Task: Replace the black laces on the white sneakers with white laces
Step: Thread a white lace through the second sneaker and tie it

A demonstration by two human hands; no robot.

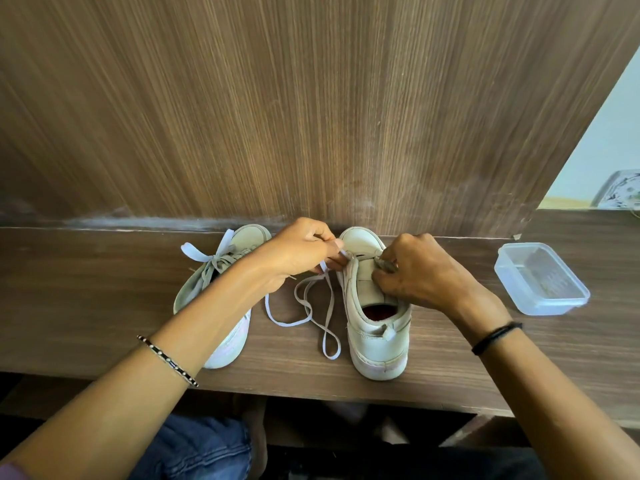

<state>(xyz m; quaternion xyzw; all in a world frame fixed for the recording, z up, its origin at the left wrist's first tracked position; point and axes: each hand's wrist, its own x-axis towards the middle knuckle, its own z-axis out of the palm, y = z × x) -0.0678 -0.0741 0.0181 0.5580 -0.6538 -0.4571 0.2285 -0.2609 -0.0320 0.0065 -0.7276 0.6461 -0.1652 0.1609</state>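
Brown wood-grain laminate ledge (104,289): bare stretch at left, front edge just behind both heels, matching upright panel (311,116) at the toes.

Right white leather sneaker (377,341): upright, centre.

Flat white woven lace (287,323): looped loosely beside it. Left hand (299,247) pinches one end at the lowest eyelets; right hand (415,271), fingers curled, pinches the other.

Left white sneaker (225,344): laced, bow tied.

Clear rectangular plastic tub (547,306): far right, well apart.

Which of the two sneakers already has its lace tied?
The left sneaker: its lace ends in a bow. The right sneaker is unfinished, its white lace trailing loose beside it.
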